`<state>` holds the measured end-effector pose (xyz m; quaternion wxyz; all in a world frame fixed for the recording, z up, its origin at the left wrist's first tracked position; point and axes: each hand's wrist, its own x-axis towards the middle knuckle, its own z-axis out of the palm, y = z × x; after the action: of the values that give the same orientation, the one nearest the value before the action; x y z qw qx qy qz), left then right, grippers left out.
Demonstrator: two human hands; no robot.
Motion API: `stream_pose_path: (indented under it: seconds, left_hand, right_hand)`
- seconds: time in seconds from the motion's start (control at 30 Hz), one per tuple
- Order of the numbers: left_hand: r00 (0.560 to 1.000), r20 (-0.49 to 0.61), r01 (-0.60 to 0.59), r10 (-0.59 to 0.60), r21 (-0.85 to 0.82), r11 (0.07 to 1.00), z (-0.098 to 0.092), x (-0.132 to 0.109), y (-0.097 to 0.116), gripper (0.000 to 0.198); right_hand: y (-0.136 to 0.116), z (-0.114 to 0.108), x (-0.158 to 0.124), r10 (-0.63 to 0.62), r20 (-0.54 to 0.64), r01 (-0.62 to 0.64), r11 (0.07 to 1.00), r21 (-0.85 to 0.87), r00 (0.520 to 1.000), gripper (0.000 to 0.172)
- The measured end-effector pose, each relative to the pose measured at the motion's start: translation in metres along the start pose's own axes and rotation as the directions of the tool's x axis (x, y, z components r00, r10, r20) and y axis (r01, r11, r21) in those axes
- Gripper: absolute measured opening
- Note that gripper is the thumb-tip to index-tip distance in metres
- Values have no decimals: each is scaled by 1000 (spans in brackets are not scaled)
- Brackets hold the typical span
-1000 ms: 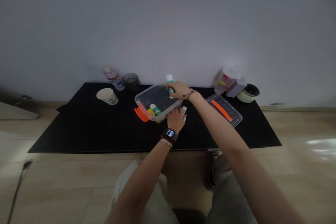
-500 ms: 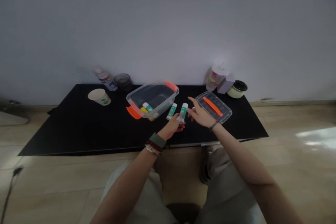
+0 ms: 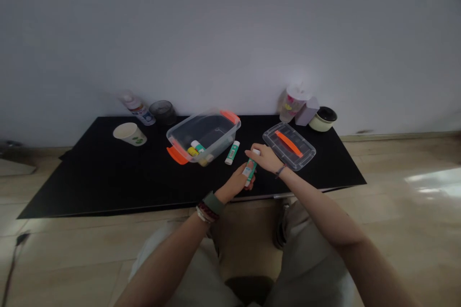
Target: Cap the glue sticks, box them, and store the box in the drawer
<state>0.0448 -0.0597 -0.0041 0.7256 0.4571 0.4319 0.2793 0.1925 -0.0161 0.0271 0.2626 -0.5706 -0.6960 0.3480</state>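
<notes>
My left hand [image 3: 237, 184] is closed round the lower end of a green and white glue stick [image 3: 250, 169], held above the black mat [image 3: 108, 177]. My right hand [image 3: 264, 157] pinches the white cap end of the same stick. A second green glue stick [image 3: 232, 152] lies on the mat beside a clear plastic box [image 3: 212, 129] with orange latches. Inside the box lie a green stick [image 3: 198, 146] and a yellow one [image 3: 191, 151].
The box's clear lid [image 3: 290, 145] with an orange handle lies right of my hands. At the back stand a paper cup [image 3: 128, 133], a spray bottle [image 3: 137, 104], a dark glass [image 3: 163, 110], a lidded drink cup [image 3: 292, 101] and a bowl [image 3: 323, 119].
My right hand set one glue stick on the mat by the box, then came back and took the cap end of the stick in my left hand. The view shifted right.
</notes>
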Motion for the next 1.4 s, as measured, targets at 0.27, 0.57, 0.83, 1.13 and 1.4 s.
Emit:
stream_pose_path:
  seconds: [0.27, 0.57, 0.83, 1.13, 1.4]
  left_hand:
    - [974, 204, 156, -96, -303, 940, 9, -16, 13, 51]
    - [836, 534, 432, -125, -501, 750, 8, -43, 24, 46]
    - [948, 22, 281, -316, -521, 806, 11, -24, -3, 34]
    - [944, -256, 193, -209, -87, 977, 7, 1, -19, 31]
    - [996, 23, -87, 85, 385, 919, -2, 2, -31, 52]
  right_hand:
    - [6, -7, 5, -79, 145, 46, 975, 218, 986, 31]
    - [18, -31, 17, -22, -17, 28, 864, 503, 1000, 30]
    - [68, -28, 29, 19, -60, -31, 975, -219, 998, 26]
    - [33, -7, 18, 72, 146, -63, 996, -65, 987, 38]
    - [37, -9, 1, 188, 445, -134, 979, -151, 875, 36]
